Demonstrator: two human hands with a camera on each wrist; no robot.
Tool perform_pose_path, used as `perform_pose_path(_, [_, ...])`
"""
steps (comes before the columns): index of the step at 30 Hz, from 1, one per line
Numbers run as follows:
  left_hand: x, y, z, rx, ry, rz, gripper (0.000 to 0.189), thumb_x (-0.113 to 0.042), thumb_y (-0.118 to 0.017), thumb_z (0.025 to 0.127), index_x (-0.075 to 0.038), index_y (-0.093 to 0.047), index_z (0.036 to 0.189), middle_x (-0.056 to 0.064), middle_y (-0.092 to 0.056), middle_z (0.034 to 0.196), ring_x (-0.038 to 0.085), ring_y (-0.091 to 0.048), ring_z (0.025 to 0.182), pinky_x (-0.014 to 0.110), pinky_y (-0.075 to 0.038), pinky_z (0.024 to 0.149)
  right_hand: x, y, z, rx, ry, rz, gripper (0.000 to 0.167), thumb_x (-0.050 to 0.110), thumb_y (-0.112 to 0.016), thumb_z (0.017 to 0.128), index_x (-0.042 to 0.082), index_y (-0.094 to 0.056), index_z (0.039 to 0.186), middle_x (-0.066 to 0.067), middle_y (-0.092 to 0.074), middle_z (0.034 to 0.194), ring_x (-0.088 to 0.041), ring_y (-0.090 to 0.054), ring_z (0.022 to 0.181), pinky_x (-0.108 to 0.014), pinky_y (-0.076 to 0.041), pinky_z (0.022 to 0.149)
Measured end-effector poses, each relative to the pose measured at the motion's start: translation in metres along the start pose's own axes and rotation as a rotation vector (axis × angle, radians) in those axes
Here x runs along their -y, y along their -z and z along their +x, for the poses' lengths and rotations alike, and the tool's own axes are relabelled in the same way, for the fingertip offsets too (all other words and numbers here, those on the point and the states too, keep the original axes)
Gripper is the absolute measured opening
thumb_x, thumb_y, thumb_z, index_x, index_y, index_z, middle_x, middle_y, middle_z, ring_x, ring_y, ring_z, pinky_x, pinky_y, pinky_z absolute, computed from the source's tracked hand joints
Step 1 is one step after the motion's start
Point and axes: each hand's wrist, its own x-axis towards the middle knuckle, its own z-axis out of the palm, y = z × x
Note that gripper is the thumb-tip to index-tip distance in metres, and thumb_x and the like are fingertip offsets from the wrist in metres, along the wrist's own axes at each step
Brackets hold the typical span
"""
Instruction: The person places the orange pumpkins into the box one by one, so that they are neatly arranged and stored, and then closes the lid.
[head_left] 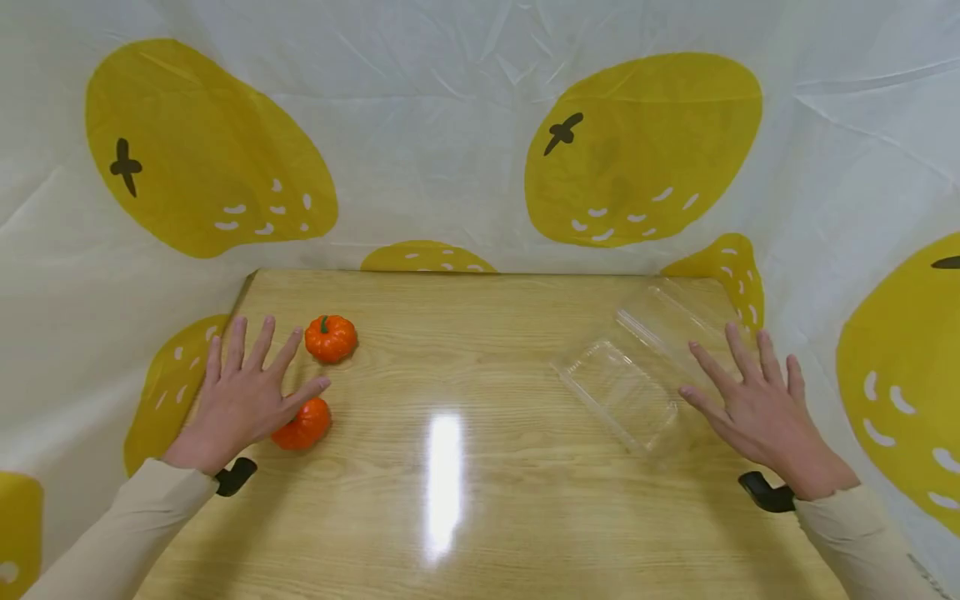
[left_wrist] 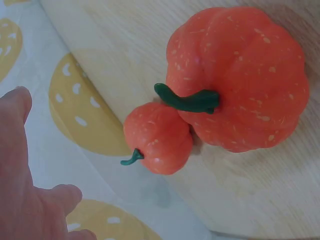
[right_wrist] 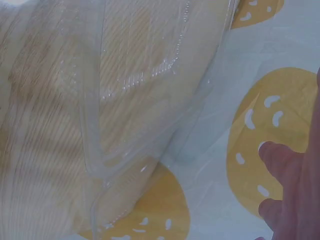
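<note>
My left hand (head_left: 243,407), near the pumpkins (head_left: 332,340), and right hand (head_left: 767,415), beside the clear box (head_left: 611,392), are apart, empty, fingers spread; the box's plastic likely wants a light touch.

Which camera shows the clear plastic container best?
The head view: it frames both halves of the clear plastic container, open on the table. The right wrist view shows only part, cut off at the top; the left wrist view shows none.
</note>
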Motion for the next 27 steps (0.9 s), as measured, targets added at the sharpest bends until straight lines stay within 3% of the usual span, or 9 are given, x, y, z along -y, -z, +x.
perform_pose_path(10, [-0.002, -0.005, 0.0, 0.006, 0.004, 0.018, 0.094, -0.077, -0.043, 0.097, -0.015, -0.024, 0.166, 0.027, -0.003, 0.173, 0.053, 0.016, 0.158, 0.078, 0.006, 0.123, -0.013, -0.003, -0.003, 0.011, -0.015, 0.018, 0.07, 0.055, -0.043, 0.108, 0.029, -0.017, 0.167, -0.011, 0.019, 0.174, -0.049, 0.025, 0.156, -0.083, 0.01, 0.117])
perform_pose_path(20, [-0.002, -0.018, -0.003, -0.017, -0.003, 0.005, 0.093, -0.075, -0.049, 0.096, -0.015, -0.028, 0.164, 0.029, -0.012, 0.171, 0.056, 0.004, 0.158, 0.078, -0.003, 0.122, -0.024, -0.015, -0.009, -0.037, -0.023, 0.072, 0.073, 0.052, -0.045, 0.108, 0.023, -0.013, 0.168, -0.021, 0.01, 0.174, -0.053, 0.015, 0.158, -0.086, -0.002, 0.114])
perform_pose_path(23, [-0.002, -0.021, -0.004, -0.024, -0.008, -0.002, 0.093, -0.073, -0.052, 0.096, -0.015, -0.029, 0.164, 0.029, -0.014, 0.171, 0.057, -0.002, 0.158, 0.079, -0.011, 0.121, -0.029, -0.022, -0.011, -0.069, -0.021, 0.12, 0.075, 0.048, -0.047, 0.108, 0.016, -0.014, 0.167, -0.025, 0.006, 0.173, -0.058, 0.006, 0.157, -0.086, -0.01, 0.111])
perform_pose_path(27, [-0.002, -0.023, -0.004, 0.015, -0.006, -0.029, 0.093, -0.069, -0.054, 0.097, -0.012, -0.026, 0.165, 0.031, -0.015, 0.17, 0.058, -0.006, 0.156, 0.081, -0.023, 0.116, -0.035, -0.033, -0.013, -0.13, 0.001, 0.26, 0.075, 0.037, -0.051, 0.109, 0.005, -0.014, 0.166, -0.031, 0.002, 0.172, -0.067, -0.007, 0.15, -0.086, -0.014, 0.11])
